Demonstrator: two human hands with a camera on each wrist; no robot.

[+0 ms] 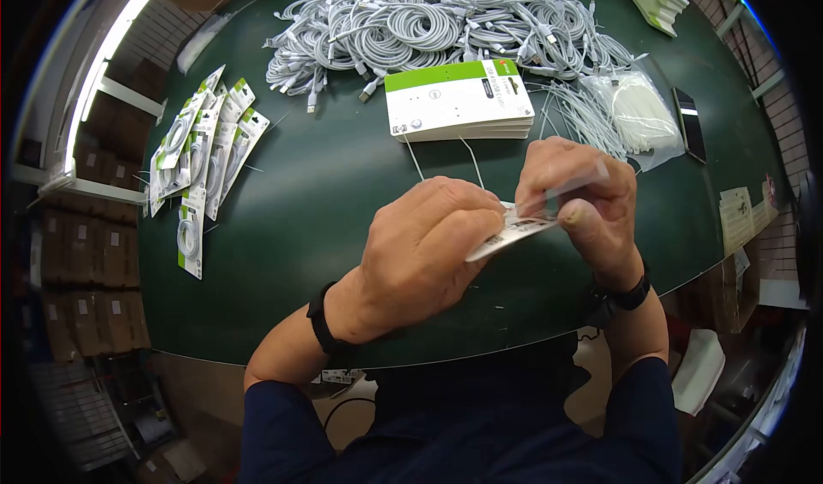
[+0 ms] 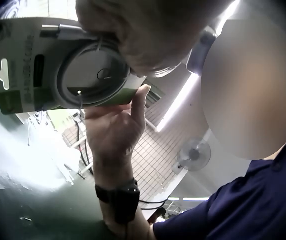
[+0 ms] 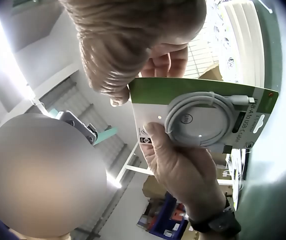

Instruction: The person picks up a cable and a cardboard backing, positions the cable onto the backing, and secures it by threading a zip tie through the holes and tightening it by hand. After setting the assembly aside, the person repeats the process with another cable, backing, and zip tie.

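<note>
My left hand (image 1: 433, 248) grips a carded USB cable (image 1: 501, 244) near the table's front edge, with fingertips on the card's upper face. On the card, a coiled white cable (image 3: 173, 117) lies beside a green band. Close at the card's right end, my right hand (image 1: 591, 201) holds it between bent fingers and thumb. A see-through, pale shape overlaps the right fingers in the head view. Two thin white tie tails (image 1: 473, 160) stick out past the left hand. The left thumb (image 3: 158, 137) lies along the card's edge in the right wrist view.
A stack of green-and-white cards (image 1: 454, 98) lies just beyond the hands. Behind it rises a heap of coiled white cables (image 1: 424, 25). Loose ties (image 1: 583, 120), a bag of ties (image 1: 647, 115) and a phone (image 1: 688, 124) lie right; carded cables (image 1: 201, 154) lie left.
</note>
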